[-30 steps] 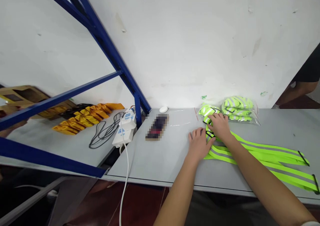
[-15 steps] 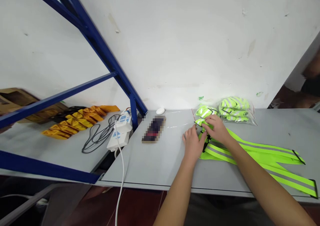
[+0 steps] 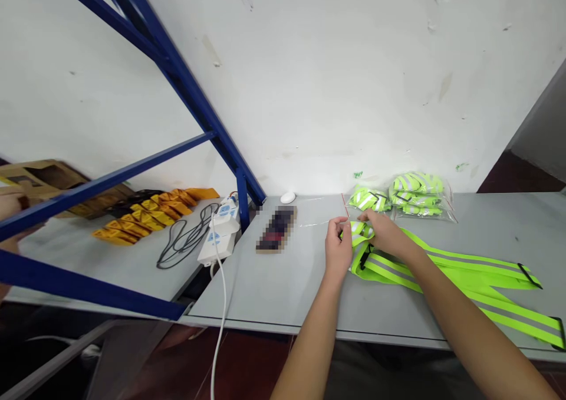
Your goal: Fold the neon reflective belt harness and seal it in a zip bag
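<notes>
A neon yellow-green reflective strap (image 3: pixel 361 232) with grey stripes is bunched between my two hands. My left hand (image 3: pixel 339 248) closes on its left side, thumb up and fingers curled. From the right, my right hand (image 3: pixel 384 233) grips the same bundle, its fingertips partly hidden behind the strap. The rest of the reflective straps (image 3: pixel 460 273) spreads flat to the right under my right forearm, with black buckles near the ends. A black buckle (image 3: pixel 365 257) lies just below my right hand.
Clear bags of folded reflective straps (image 3: pixel 418 194) lie against the wall. Left of my hands are a pixelated dark rectangular object (image 3: pixel 277 229) and a white oval object (image 3: pixel 288 197). A power strip (image 3: pixel 220 235), cables, yellow-orange packets (image 3: pixel 152 211) and a blue frame (image 3: pixel 198 114) are farther left.
My left hand has turned from lying palm-down to thumb-up around the bundle. The strap bundle is lifted and turned between both hands. At far left, another person's hand shows more.
</notes>
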`<state>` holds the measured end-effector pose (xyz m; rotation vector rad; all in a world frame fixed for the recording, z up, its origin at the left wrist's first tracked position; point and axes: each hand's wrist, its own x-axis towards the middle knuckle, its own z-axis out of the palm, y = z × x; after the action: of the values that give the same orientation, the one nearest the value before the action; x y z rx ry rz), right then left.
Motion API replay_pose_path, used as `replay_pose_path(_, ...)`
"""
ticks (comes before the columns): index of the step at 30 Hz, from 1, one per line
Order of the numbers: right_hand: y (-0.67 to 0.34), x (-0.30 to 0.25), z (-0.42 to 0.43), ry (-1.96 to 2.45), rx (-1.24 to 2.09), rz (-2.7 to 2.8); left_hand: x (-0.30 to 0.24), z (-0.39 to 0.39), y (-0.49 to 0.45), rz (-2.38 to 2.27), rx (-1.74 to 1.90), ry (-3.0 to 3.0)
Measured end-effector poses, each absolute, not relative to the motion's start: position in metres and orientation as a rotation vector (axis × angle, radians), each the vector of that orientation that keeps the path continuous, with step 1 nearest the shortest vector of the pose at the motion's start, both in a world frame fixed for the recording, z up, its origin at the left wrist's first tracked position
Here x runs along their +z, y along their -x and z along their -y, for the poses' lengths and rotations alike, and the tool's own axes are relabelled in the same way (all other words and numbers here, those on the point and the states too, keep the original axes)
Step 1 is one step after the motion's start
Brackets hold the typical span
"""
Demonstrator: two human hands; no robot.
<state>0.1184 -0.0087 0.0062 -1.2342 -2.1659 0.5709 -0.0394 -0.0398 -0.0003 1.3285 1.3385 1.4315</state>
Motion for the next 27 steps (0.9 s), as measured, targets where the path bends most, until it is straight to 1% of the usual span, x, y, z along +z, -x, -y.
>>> replay_pose_path(11, -0.129, 0.010, 0.000, 1.247, 0.478, 2.162, 0.012, 0.044, 0.039, -1.317, 1.433, -1.404)
replay_pose_path(20, -0.124, 0.015, 0.006, 1.013, 0.453, 2.209, 0.009, 0.042, 0.042, -1.345, 1.371, -1.420)
replay_pose_path(27, -0.126, 0.002, -0.007, 1.308, 0.223, 2.006, 0.009, 0.043, 0.039, -1.366, 1.185, -1.452)
